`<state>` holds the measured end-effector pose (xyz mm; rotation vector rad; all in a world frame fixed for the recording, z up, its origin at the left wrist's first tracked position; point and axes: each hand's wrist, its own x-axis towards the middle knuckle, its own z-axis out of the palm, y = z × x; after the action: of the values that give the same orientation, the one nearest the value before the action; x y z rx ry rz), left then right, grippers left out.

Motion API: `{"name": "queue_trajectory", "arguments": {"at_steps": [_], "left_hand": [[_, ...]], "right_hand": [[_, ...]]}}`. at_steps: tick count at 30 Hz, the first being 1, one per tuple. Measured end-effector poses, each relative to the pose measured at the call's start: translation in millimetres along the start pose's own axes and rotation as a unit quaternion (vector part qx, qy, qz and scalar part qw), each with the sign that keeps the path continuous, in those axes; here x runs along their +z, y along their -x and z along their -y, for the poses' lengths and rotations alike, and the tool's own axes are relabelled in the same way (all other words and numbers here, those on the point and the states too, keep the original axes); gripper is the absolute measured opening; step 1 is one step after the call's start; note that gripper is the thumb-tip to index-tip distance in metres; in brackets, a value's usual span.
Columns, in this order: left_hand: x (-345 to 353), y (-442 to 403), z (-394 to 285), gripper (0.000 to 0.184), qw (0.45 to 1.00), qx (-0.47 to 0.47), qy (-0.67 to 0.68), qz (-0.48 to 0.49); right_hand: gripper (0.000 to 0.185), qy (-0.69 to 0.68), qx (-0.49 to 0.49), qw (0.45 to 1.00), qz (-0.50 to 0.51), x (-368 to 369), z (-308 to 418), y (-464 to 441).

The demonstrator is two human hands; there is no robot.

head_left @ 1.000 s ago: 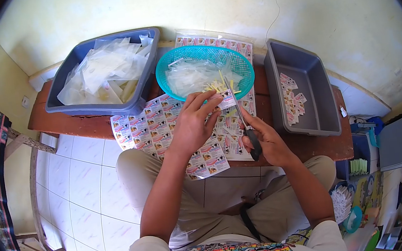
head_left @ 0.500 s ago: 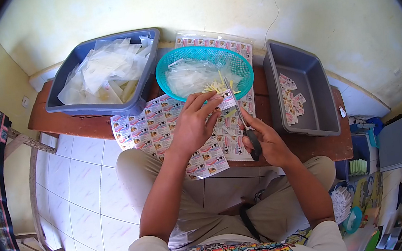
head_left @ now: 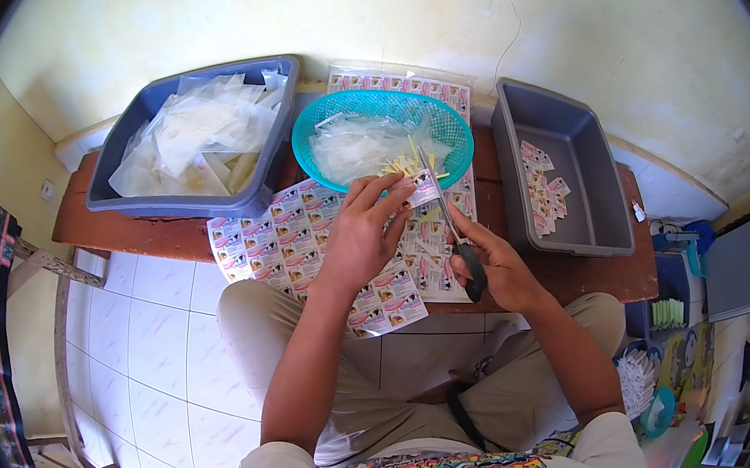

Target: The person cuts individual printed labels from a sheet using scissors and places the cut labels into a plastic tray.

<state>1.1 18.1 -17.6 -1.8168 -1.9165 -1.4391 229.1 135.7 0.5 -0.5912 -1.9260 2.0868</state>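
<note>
My left hand (head_left: 361, 235) pinches a small printed label (head_left: 425, 188) at the near rim of the turquoise basket (head_left: 310, 169). In my right hand (head_left: 499, 266) is a pair of scissors (head_left: 472, 269) with black handles, its blades pointing away from me along the label's right edge. Clear plastic pieces (head_left: 360, 146) and thin yellowish paper strips (head_left: 402, 165) lie in the basket. Under my hands are printed label sheets (head_left: 278, 231), one hanging over the bench's front edge. Loose cut labels (head_left: 429, 260) lie on the sheets near the scissors.
A blue-grey tub (head_left: 101, 186) of plastic sheets (head_left: 206, 128) stands at the left of the brown bench (head_left: 163, 242). At the right stands a grey tub (head_left: 584, 164) holding several cut labels (head_left: 541, 187). The wall (head_left: 368, 13) rises behind the bench.
</note>
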Motion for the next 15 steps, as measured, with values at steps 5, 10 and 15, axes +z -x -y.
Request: {"name": "queue_trajectory", "arguments": {"at_steps": [5,10,15], "left_hand": [[0.9,0.3,1.0,0.044,1.0,-0.002,0.003,-0.003],[0.5,0.1,0.2,0.044,1.0,0.001,0.003,-0.001],[-0.1,0.5,0.4,0.045,1.0,0.003,0.004,-0.001]], "right_hand": [[0.083,-0.009,0.003,1.0,0.001,0.7,1.6,-0.1],[0.081,0.001,-0.009,1.0,0.002,-2.1,-1.0,-0.5],[0.081,0.008,0.0,1.0,-0.003,-1.0,2.9,1.4]]}}
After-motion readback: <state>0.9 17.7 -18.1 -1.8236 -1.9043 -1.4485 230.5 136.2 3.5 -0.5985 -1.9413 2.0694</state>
